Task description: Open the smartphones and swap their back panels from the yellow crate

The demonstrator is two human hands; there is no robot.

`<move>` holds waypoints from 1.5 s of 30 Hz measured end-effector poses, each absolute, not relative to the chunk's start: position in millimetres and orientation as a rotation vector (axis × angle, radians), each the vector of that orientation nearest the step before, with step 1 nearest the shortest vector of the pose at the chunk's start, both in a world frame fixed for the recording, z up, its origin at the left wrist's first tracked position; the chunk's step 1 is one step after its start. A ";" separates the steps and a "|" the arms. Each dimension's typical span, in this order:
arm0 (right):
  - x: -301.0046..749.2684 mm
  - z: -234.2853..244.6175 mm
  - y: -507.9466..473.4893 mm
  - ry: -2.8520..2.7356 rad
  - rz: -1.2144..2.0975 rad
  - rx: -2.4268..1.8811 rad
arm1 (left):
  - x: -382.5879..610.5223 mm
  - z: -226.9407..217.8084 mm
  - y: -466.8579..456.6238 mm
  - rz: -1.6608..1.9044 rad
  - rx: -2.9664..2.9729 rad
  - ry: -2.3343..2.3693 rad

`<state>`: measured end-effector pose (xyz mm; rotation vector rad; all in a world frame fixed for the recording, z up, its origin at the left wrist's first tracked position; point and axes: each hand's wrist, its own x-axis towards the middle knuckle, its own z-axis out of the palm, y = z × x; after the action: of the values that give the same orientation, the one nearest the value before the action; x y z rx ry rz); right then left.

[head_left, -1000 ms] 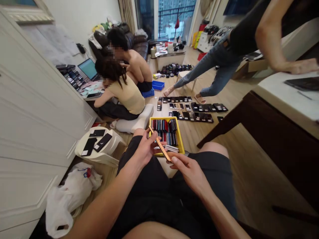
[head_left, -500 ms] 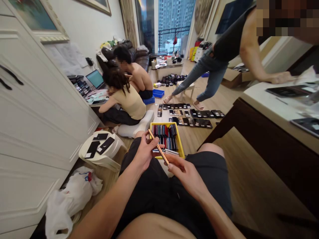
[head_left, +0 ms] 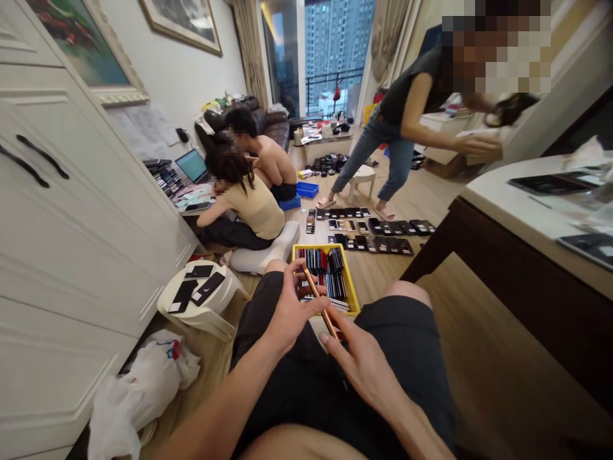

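**Gold phone turns steeper; co-worker leaves the counter**
The slim gold-edged smartphone now stands steeper between the left hand and right hand, its top pointing nearer 12 o'clock than 11. At 2 o'clock, the co-worker in a dark top and blue jeans has moved back from the white-topped counter, bending forward, with an outstretched hand now on a flat white item.

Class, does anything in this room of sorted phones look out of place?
Yes: in the yellow crate, most phones stand on edge, but some phones lie flat at its near end, unlike the rest, near the gold-edged phone between the left hand and right hand.
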<state>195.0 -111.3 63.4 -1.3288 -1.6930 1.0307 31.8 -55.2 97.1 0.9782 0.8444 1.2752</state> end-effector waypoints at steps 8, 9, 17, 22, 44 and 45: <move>190.4 56.7 -123.5 -1.645 1.038 -1.305 | 24.5 100.3 -59.8 1.267 1.013 0.911; 193.2 56.9 -124.2 -1.645 1.062 -1.313 | 22.3 100.3 -60.9 1.244 1.026 0.921; 215.2 68.8 -115.0 -1.420 1.052 -1.256 | 25.8 98.5 -79.8 1.093 1.390 1.004; 209.2 49.6 -109.0 -1.216 1.070 -1.226 | 35.5 99.8 -82.2 1.157 1.633 1.099; 173.7 -2.7 -40.1 -1.008 1.810 -1.399 | 30.5 16.9 83.2 1.192 0.496 1.104; 170.6 -4.5 -30.5 -1.067 1.736 -1.451 | 31.1 13.9 93.6 1.204 0.496 1.111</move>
<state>170.6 -30.5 -4.5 -1.4512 -1.0668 1.7356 31.1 93.6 13.9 0.4960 1.1106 1.2043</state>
